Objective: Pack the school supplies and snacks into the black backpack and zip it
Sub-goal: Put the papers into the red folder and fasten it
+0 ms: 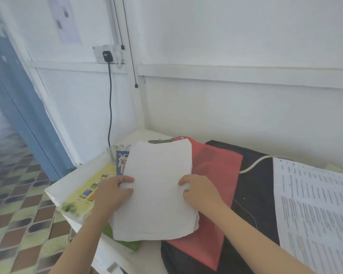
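Thick white paper stack (pixel 156 190) held above white table (pixel 67 184), gripped at both side edges. Left hand (pixel 111 192) fingers (pixel 127 179) clamped on left edge; right hand (pixel 200 189) fingers (pixel 183 182) curled onto right edge. Beneath and right of right fingers: flat red folder (pixel 216 204) lying on black fabric backpack (pixel 253 184). Left of left fingers: yellow-green printed booklet (pixel 87 192) on table. Far right: large printed text sheet (pixel 315 214) overlapping backpack.
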`<state>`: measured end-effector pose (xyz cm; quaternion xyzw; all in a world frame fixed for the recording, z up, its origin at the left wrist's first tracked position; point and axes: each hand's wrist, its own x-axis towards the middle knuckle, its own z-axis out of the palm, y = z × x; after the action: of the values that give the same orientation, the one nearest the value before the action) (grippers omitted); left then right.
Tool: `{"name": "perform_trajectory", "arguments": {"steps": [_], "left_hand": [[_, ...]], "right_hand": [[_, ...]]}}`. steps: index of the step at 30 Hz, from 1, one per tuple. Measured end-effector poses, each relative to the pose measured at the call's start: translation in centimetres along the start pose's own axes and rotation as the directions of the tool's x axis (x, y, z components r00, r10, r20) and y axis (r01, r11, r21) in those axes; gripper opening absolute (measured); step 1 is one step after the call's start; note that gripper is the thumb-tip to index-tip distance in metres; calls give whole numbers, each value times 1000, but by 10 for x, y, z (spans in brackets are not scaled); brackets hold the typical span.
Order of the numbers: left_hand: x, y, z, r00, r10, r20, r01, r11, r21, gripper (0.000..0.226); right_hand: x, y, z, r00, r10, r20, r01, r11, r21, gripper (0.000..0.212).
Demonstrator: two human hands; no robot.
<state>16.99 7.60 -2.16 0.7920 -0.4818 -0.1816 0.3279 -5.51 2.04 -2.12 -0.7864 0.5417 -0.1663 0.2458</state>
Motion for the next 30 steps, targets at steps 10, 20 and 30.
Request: {"name": "perform_trajectory", "arguments": {"steps": [10,20,30], "left_hand": [[6,-2,7,997,-42,-59,36,994,-99,37],[4,3,1,998,-47,30,55,937,-344,29],[-16,49,-23,973,231,9,-153,670,-726,49]], "right_hand": [[10,5,1,994,105,1,-99,933,347,30],[10,2,-4,966,171,191,-251,793,555,17],[-2,12,-16,995,84,-63,-10,675,738,22]]}}
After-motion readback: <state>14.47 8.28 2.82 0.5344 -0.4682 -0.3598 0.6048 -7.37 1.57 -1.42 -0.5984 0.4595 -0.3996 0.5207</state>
